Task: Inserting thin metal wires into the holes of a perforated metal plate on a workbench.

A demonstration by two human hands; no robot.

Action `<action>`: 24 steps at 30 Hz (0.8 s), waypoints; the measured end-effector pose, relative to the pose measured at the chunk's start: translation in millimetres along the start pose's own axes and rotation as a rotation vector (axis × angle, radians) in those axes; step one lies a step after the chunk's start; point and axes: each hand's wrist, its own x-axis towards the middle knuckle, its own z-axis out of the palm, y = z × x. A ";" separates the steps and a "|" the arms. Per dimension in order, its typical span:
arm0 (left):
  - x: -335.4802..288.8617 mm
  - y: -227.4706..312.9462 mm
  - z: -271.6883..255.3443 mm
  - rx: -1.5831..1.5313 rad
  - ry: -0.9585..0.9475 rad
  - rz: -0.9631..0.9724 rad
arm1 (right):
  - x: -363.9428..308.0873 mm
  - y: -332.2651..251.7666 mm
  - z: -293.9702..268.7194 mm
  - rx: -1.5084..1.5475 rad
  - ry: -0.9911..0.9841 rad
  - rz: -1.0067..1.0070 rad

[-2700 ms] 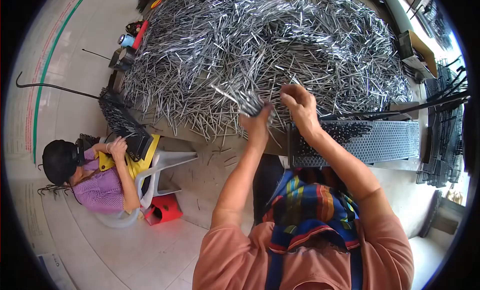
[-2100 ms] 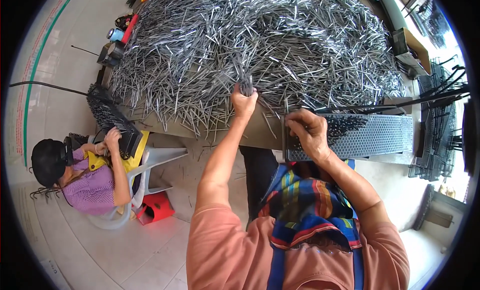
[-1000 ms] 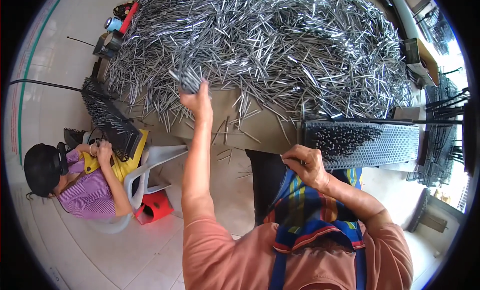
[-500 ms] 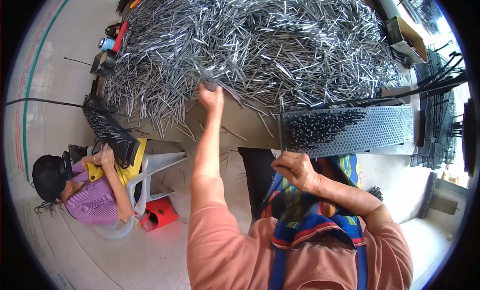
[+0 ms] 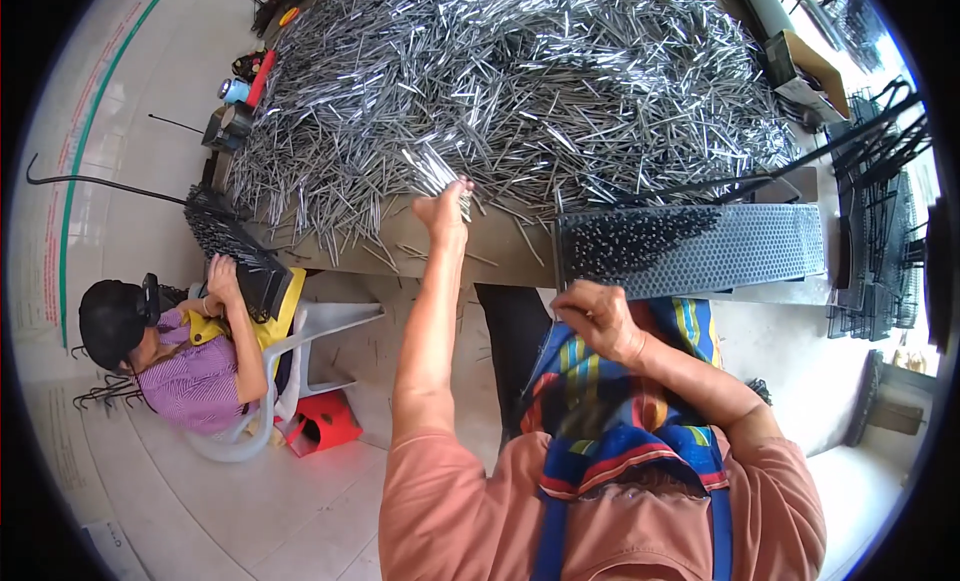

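A bunch of thin, shiny metal rods (image 5: 428,167) is wrapped in the fingers of my left hand (image 5: 441,217), over the near edge of a large heap of similar rods (image 5: 560,91). The bunch fans out toward the heap. Close to the near left corner of a long perforated tray (image 5: 770,243), my right hand (image 5: 600,321) has its fingers curled together. Whatever those fingers hold, if anything, is hidden. Dark rod ends (image 5: 635,246) fill the left part of the tray's holes; the right part shows bare holes.
At the left, a co-worker in a striped shirt (image 5: 195,406) sits with hands at another tray (image 5: 240,256). A cardboard box (image 5: 805,76) stands at the back right. Black wire racks (image 5: 875,241) line the right side. A red container (image 5: 325,423) is on the floor.
My left hand has moved a little right and toward me, and the rods in it now show clearly, fanned out. My right hand has stayed near the tray, fingers still curled.
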 end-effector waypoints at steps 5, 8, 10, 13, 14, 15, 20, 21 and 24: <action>-133.1 53.2 49.7 -0.212 -0.382 -0.386 | -0.7 -4.7 -40.1 -0.067 0.312 0.068; -212.4 42.6 56.1 -0.209 -0.600 -0.540 | 10.5 -5.4 -63.3 -0.014 0.241 0.114; -253.6 28.5 57.1 -0.232 -0.702 -0.656 | 11.5 14.5 -66.3 0.110 0.214 0.034; -289.4 6.2 53.1 -0.239 -0.715 -0.756 | -26.6 23.1 -71.5 0.682 -0.191 0.446; -298.7 -0.7 50.0 -0.257 -0.749 -0.739 | -41.7 24.3 -69.1 0.706 -0.297 0.397; -307.9 13.2 56.8 -0.154 -0.710 -0.876 | -57.5 24.2 -65.2 0.712 -0.318 0.368; -318.3 -1.8 51.0 -0.119 -0.602 -0.910 | -99.3 25.0 -57.8 1.024 0.319 0.713; -315.1 -2.5 57.1 -0.132 -0.573 -0.843 | -103.8 30.5 -70.3 1.002 0.233 0.709; -308.4 -11.7 64.9 -0.015 -0.568 -0.770 | -114.6 32.6 -76.1 0.759 0.141 0.782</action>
